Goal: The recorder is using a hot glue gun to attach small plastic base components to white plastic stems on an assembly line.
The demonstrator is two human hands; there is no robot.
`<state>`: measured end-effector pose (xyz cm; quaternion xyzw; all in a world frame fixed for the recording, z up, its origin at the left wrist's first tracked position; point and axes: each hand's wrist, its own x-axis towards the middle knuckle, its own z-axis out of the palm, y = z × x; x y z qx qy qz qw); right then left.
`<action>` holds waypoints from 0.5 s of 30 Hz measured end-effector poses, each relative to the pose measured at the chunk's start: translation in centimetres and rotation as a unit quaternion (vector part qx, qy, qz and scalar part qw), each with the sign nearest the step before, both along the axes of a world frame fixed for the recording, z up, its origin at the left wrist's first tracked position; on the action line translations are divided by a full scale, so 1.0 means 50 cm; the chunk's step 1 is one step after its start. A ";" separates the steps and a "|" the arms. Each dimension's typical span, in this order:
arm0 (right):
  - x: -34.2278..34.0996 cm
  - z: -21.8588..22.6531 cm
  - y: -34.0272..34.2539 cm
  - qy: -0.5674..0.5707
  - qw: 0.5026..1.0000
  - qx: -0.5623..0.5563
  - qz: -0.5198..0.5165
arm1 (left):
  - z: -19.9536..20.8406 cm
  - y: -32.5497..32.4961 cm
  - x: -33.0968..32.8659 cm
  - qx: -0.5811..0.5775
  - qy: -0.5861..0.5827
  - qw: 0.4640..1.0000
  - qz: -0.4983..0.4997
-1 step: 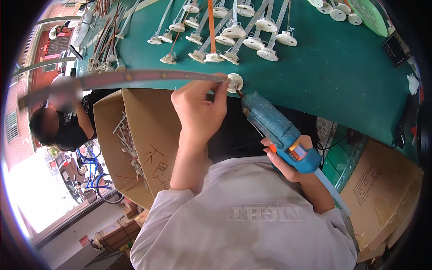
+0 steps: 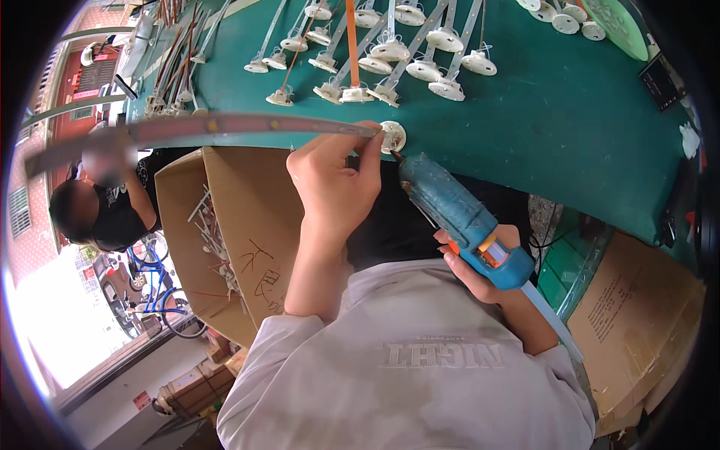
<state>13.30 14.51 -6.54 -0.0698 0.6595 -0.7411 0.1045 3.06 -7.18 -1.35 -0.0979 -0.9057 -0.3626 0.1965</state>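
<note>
Between the thumb and fingers of my left hand (image 2: 337, 176) is the end of a long LED strip (image 2: 214, 126), whose free end reaches out to the left. Right at those fingertips, near the table's front edge, sits a small round white base (image 2: 393, 139). My right hand (image 2: 487, 274) is wrapped round a blue hot glue gun (image 2: 450, 199). Its nozzle points up and left, close to the lower edge of the white base; whether they touch I cannot tell. A pale glue stick (image 2: 553, 319) sticks out of the gun's back end.
Several finished-looking strips with round white bases (image 2: 390, 51) lie across the green table (image 2: 540, 127). A green bowl (image 2: 616, 30) and a black box (image 2: 661, 79) are at the far right. Cardboard boxes (image 2: 247, 225) stand at both sides. Another person (image 2: 112, 206) is at the left.
The glue gun has shifted very slightly to the left. The strip's free end has also moved a little left and down.
</note>
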 end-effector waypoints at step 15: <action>-0.025 -0.001 -0.028 0.042 0.998 0.031 -0.033 | 0.003 -0.010 -0.007 0.025 -0.060 0.998 0.005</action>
